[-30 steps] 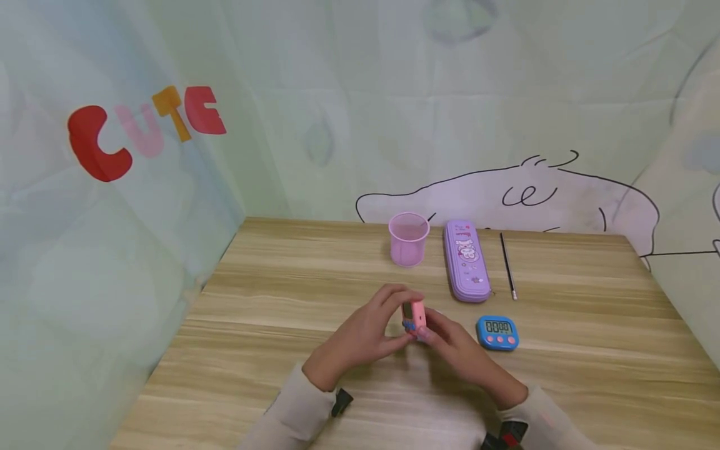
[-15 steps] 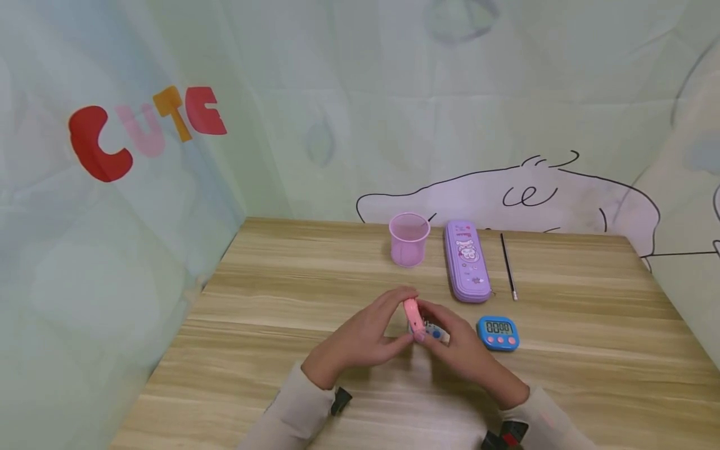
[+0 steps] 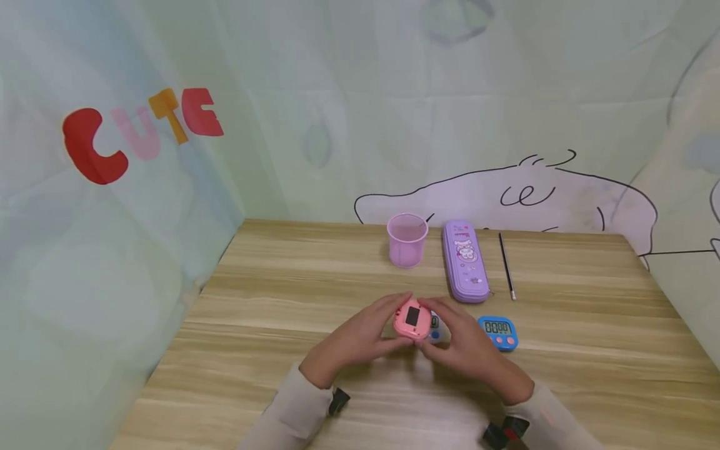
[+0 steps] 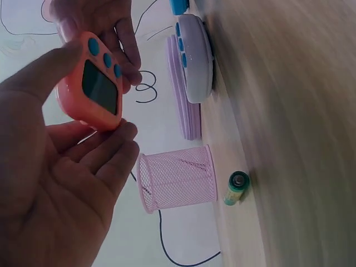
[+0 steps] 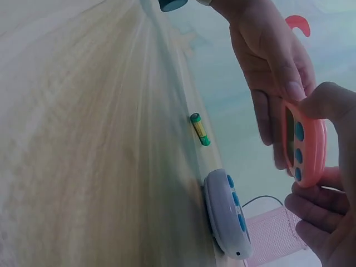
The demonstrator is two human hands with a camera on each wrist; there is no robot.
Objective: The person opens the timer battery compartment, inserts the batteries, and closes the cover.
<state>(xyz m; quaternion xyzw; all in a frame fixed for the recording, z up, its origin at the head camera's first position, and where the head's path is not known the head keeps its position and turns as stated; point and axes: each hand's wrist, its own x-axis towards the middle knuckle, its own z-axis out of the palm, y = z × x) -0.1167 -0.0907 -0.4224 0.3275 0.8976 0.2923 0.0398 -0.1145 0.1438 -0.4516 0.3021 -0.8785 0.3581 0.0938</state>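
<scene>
The left hand (image 3: 357, 337) and right hand (image 3: 469, 344) grip the pink timer (image 3: 412, 319) between them. The right hand partly hides a white timer (image 5: 223, 216) and, to its right, a blue timer (image 3: 500, 331). Below the hands: green battery (image 4: 236, 190). Beyond: mesh cup (image 3: 407, 249); closed pencil case (image 3: 466, 262), contents hidden.

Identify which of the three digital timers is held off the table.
The pink rounded timer: the left hand and right hand grip it above the wood-grain table, where the white rounded timer and the blue rectangular timer lie.
</scene>
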